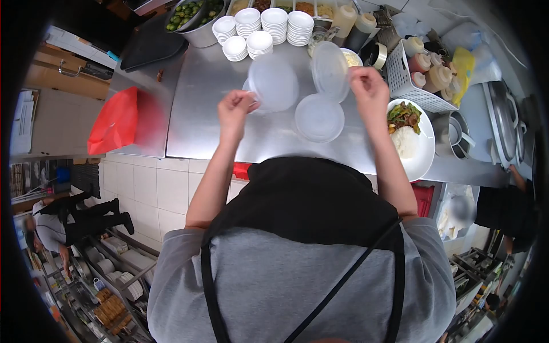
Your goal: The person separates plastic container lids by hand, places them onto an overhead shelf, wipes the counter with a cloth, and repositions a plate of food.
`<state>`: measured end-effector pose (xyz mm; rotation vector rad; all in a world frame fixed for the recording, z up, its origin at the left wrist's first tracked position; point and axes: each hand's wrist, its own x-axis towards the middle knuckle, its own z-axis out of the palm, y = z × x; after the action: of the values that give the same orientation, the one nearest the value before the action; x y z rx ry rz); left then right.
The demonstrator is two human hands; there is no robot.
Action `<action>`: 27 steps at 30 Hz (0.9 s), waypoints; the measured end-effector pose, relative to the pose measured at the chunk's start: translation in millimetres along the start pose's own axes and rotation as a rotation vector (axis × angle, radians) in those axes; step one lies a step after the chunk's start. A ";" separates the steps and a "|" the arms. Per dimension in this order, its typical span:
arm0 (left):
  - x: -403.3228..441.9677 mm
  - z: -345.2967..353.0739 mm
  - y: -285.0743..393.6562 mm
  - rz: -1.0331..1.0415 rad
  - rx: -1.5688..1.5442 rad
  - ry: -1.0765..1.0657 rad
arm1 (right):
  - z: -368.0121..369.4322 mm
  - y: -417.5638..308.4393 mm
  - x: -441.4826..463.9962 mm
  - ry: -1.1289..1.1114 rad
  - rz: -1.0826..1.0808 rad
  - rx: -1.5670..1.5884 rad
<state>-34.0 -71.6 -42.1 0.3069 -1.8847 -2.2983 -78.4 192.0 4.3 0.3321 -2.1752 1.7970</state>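
Observation:
Above the steel counter (pixel 194 123), my left hand (pixel 237 108) pinches the edge of a round translucent plastic piece (pixel 274 83), a lid or a container. My right hand (pixel 368 86) is closed at the rim of a second translucent round piece (pixel 330 71), which is tilted. Between the hands, nearer my body, a round clear container (pixel 319 118) rests on the counter. Another translucent edge shows partly behind the left piece. A white plate (pixel 420 154) with rice and a meat and vegetable dish lies right of my right forearm.
Stacked white bowls (pixel 274 23), metal pots (pixel 209 34) and sauce bottles (pixel 345 20) line the back. A white basket (pixel 406 80) of bottles stands right. Left are a red bag (pixel 117 120) and black tray (pixel 151 46). Other people are at lower left (pixel 54 226) and far right (pixel 503 211).

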 end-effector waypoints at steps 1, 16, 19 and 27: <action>0.6 -7.0 4.2 -0.022 0.020 0.032 | -7.1 -2.4 0.3 0.033 -0.048 -0.083; -16.1 19.6 0.7 -0.076 -0.127 -0.020 | 39.2 18.4 -61.4 -0.379 -0.211 -0.311; -27.5 35.5 1.1 -0.100 -0.156 -0.121 | 58.4 4.2 -52.7 -0.301 -0.211 -0.150; -33.6 45.2 18.1 -0.191 -0.263 -0.183 | 60.1 -8.7 -49.5 -0.320 -0.036 -0.001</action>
<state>-13.1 -24.0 -13.9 0.2590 -1.6616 -2.7506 -34.2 130.8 -16.6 0.6973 -2.3596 1.8271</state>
